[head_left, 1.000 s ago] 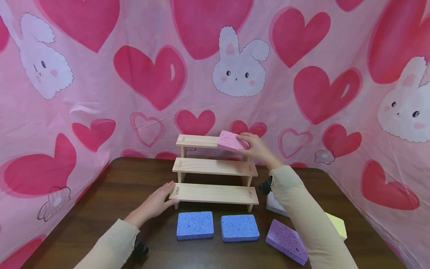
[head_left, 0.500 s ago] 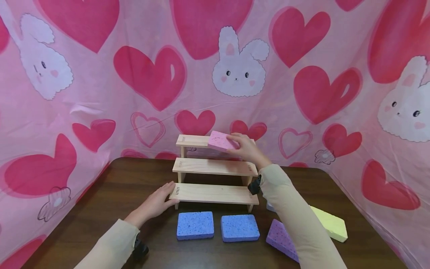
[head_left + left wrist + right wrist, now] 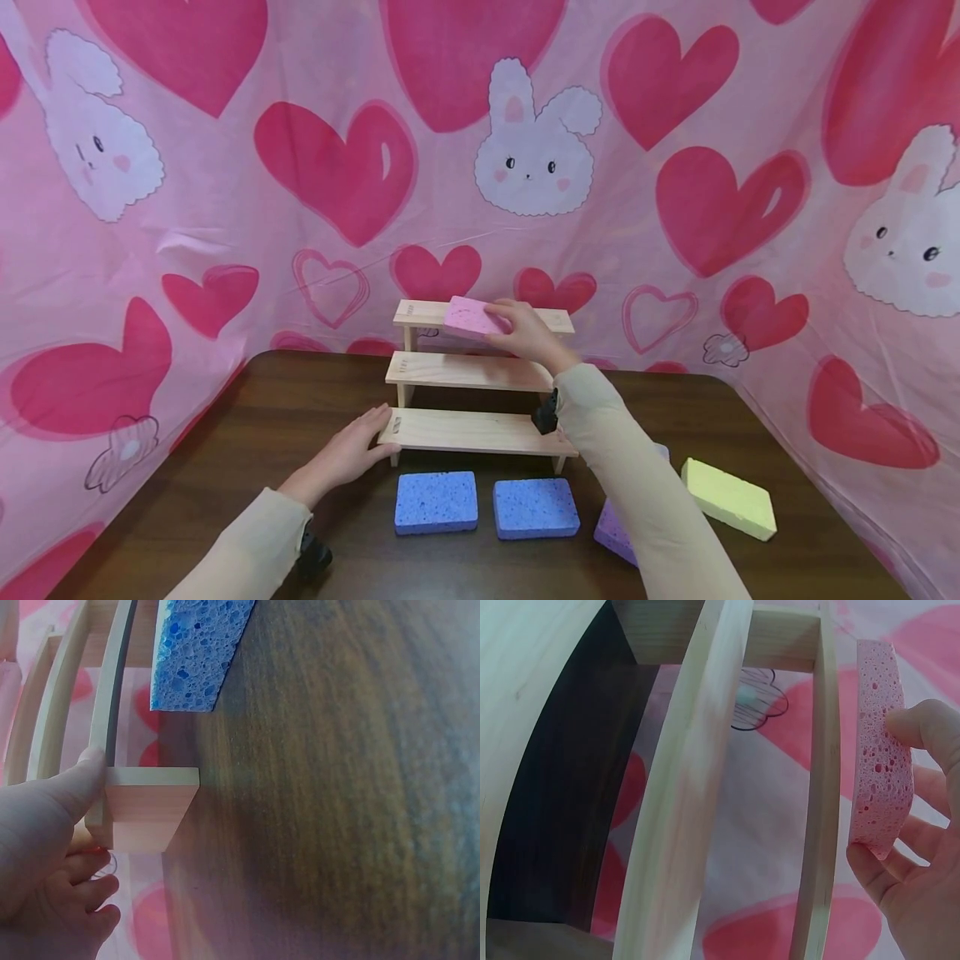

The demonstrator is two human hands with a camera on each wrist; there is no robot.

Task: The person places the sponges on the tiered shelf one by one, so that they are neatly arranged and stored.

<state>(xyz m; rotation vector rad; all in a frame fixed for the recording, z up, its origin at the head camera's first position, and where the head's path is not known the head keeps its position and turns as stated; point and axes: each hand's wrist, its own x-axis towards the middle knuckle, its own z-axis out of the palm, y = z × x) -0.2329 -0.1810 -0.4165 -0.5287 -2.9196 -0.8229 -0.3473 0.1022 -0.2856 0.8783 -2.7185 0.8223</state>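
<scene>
A three-step wooden rack stands on the dark table. My right hand grips a pink sponge by its right end, over the rack's top step. In the right wrist view a gap shows between the pink sponge and the top board. At the left end of the lowest step, my left hand holds the board, its thumb on the front edge and fingers beneath and behind in the left wrist view. Two blue sponges, one left and one right, lie in front of the rack.
A purple sponge lies on the table, partly hidden by my right sleeve. Farther right is a yellow sponge. A pink cloth with hearts and rabbits hangs behind and beside the table.
My right hand has carried the pink sponge leftward along the top step. The yellow sponge has come out from behind the sleeve. My left hand has stayed in place.
</scene>
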